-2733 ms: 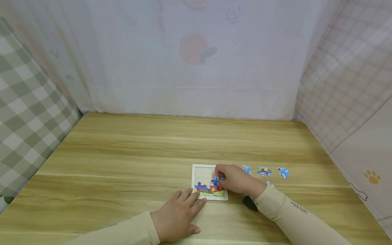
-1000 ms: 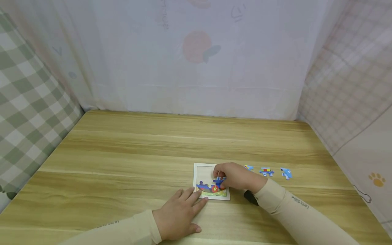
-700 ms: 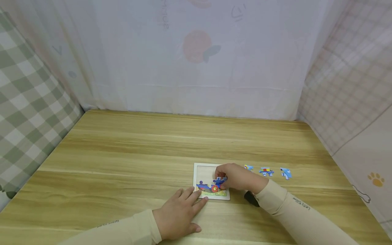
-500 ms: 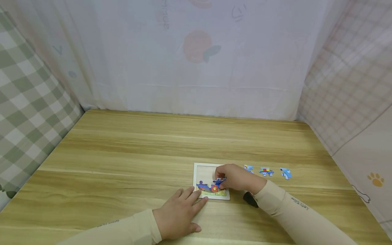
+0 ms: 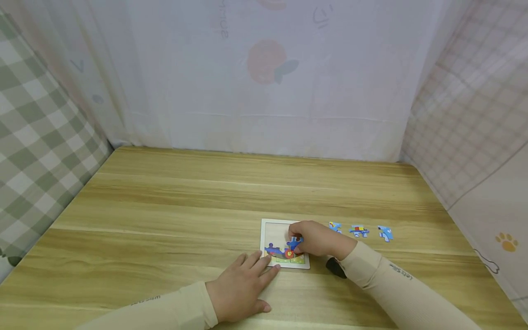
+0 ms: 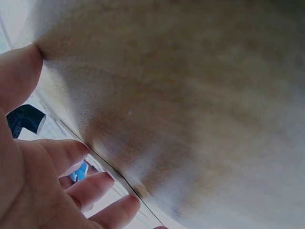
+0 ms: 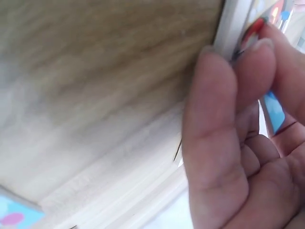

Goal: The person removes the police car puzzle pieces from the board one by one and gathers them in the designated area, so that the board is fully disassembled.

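Note:
A square white puzzle frame (image 5: pixel 263 233) lies on the table, its near row filled with pieces showing blue, red and green. My left hand (image 5: pixel 240 289) lies flat with spread fingers, its fingertips on the near left corner of the frame. My right hand (image 5: pixel 316 239) pinches a blue jigsaw piece (image 5: pixel 295 242) between thumb and fingers at the frame's right side, just above the red round shape. In the right wrist view, fingers (image 7: pixel 212 114) partly cover the frame's edge, and part of the blue piece (image 7: pixel 274 112) shows between them.
To the right of the frame lie loose jigsaw pieces: one partly covered by the hand (image 5: pixel 335 226), one with red and yellow (image 5: pixel 359 231), and a light blue one (image 5: pixel 385 233). A black device (image 5: pixel 336 268) sits under the right wrist. A white curtain (image 5: pixel 185 82) hangs behind the table.
My right hand makes small shifts over the frame, keeping its pinch on the blue piece. A loose piece seen beside the right wrist earliest on is now out of sight. The left hand stays put.

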The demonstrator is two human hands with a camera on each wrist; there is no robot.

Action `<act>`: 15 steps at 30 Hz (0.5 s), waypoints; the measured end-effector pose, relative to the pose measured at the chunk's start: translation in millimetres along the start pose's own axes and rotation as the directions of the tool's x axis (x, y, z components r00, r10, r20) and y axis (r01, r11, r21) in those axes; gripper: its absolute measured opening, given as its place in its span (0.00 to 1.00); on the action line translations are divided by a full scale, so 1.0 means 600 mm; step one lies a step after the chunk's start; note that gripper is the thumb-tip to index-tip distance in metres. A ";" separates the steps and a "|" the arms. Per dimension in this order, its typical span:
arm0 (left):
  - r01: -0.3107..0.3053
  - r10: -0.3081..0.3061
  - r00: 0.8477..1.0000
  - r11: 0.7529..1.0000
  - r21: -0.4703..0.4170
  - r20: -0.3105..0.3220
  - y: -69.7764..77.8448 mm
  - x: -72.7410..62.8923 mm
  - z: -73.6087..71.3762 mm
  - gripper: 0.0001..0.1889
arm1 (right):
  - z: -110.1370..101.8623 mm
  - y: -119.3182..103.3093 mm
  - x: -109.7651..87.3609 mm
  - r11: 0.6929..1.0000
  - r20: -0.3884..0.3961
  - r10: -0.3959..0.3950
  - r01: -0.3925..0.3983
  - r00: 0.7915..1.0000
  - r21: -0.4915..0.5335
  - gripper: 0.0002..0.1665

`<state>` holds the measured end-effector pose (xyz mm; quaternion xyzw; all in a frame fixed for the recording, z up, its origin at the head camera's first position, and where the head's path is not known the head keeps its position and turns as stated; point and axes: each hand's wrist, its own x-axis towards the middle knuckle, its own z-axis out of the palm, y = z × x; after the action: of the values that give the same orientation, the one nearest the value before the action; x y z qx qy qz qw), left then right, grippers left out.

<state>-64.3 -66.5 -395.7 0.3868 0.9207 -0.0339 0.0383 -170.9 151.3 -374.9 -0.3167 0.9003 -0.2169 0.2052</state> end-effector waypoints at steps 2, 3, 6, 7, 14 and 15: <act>0.000 0.000 1.000 1.000 0.008 -0.002 0.000 0.001 0.000 0.38 | -0.001 0.002 -0.001 1.000 -0.003 0.002 -0.002 1.000 0.017 0.12; 0.000 0.000 1.000 1.000 0.012 -0.002 0.000 0.001 0.000 0.38 | -0.002 0.004 -0.002 0.999 -0.003 0.010 -0.010 1.000 0.036 0.11; 0.001 -0.001 1.000 1.000 0.020 -0.001 0.001 0.002 0.001 0.38 | -0.009 0.009 -0.006 0.995 -0.017 0.038 -0.036 0.999 0.089 0.10; 0.002 -0.002 1.000 1.000 0.020 -0.001 0.001 0.002 0.001 0.38 | -0.012 0.011 -0.008 0.994 -0.025 0.045 -0.042 0.999 0.105 0.10; 0.013 -0.012 1.000 1.000 -0.026 0.027 0.003 0.001 -0.002 0.38 | -0.038 0.033 -0.034 0.985 -0.075 0.091 -0.079 0.993 0.154 0.07; 0.016 -0.015 0.999 0.999 -0.031 0.032 0.002 0.001 -0.002 0.38 | -0.041 0.038 -0.038 0.982 -0.075 0.100 -0.086 0.992 0.166 0.07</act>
<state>-63.7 -65.1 -394.6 0.3786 0.9233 -0.0259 0.0586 -177.8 188.7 -361.4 -0.2473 0.9011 -0.2929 0.2027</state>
